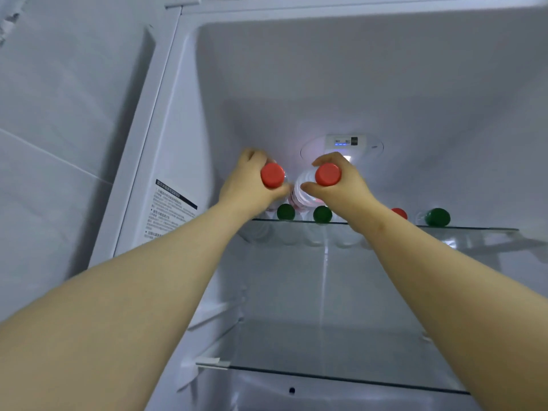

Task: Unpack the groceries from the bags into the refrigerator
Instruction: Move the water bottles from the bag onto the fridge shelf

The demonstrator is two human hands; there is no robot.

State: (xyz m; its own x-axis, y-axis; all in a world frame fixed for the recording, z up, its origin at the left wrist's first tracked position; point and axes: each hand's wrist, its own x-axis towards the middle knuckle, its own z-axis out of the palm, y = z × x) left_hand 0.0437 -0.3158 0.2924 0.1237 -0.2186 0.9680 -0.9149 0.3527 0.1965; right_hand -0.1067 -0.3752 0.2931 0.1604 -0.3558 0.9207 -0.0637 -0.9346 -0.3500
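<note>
Head view looks up into the open refrigerator (296, 84), where both bare arms reach toward the back above the top glass shelf (474, 229). Each hand carries a clear plastic water bottle with its red cap facing the camera. The left hand (247, 186) curls its fingers over the top of the left bottle (272, 176) and its thumb under it, just behind the cap. The right hand (345, 185) wraps the right bottle (327, 174) the same way, with fingers (321, 161) above and the thumb (308, 187) below the neck. Both grips close fully round the bottles. A stretch of clear, ribbed body with a red label shows between the two hands, but I cannot tell which bottle it belongs to.

Full bottles like these are probably fairly heavy for their size. Their thin walls likely give under a squeeze, and smooth plastic can be slippery if damp. The shoulder just below the cap is stiffest, so it is a sound place to hold, though a grip there leaves the long body hanging out beyond the fingers.

Both bottles are held in the air over the left part of the shelf. Along its front edge sit green-capped bottles (285, 212) and a red-capped one (398, 213), seemingly lying with caps outward. A lit control panel (345, 142) glows on the back wall beyond the hands.
</note>
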